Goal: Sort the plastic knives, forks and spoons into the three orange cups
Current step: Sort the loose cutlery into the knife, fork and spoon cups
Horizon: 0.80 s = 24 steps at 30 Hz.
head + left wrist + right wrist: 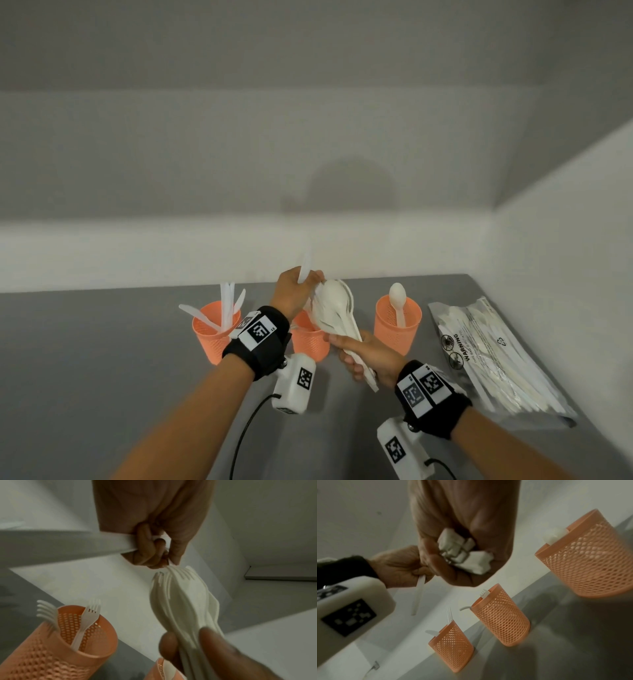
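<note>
Three orange mesh cups stand in a row: the left cup (214, 334) holds knives, the middle cup (310, 339) holds forks (85, 622), and the right cup (397, 329) holds a spoon (397, 301). My right hand (349, 349) grips a bundle of white forks and spoons (334, 308) by the handles (464, 553), above the middle cup. My left hand (310, 279) pinches a slim white utensil (306, 267) that sticks upward, right at the bundle's top. Blur hides which kind of utensil it is.
A clear plastic bag (493, 359) with more white cutlery lies at the right, near the side wall. The grey table (102, 342) ends at a white wall just behind the cups. Camera cables trail from both wrists at the front.
</note>
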Available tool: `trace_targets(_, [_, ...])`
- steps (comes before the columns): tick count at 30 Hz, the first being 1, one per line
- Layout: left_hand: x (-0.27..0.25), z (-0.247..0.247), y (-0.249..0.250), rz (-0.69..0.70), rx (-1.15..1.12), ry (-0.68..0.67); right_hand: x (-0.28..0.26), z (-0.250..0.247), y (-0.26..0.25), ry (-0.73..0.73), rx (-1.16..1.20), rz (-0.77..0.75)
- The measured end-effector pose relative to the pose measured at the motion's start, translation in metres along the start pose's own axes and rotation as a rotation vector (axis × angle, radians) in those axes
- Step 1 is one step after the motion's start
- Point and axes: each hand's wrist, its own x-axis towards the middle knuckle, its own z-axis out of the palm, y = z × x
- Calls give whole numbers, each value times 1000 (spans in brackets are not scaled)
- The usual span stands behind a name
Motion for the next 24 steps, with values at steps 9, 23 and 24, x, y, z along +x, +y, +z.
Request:
trace_targets(9, [-13, -3, -13, 34, -52, 164, 2, 7, 2, 104, 131, -90])
trace_targets(23, [-14, 6, -26, -113, -253, 298, 3, 19, 5, 73, 71, -138])
trace_targets(24, [-15, 8, -27, -133, -277, 267, 3, 20, 4, 69, 82, -137])
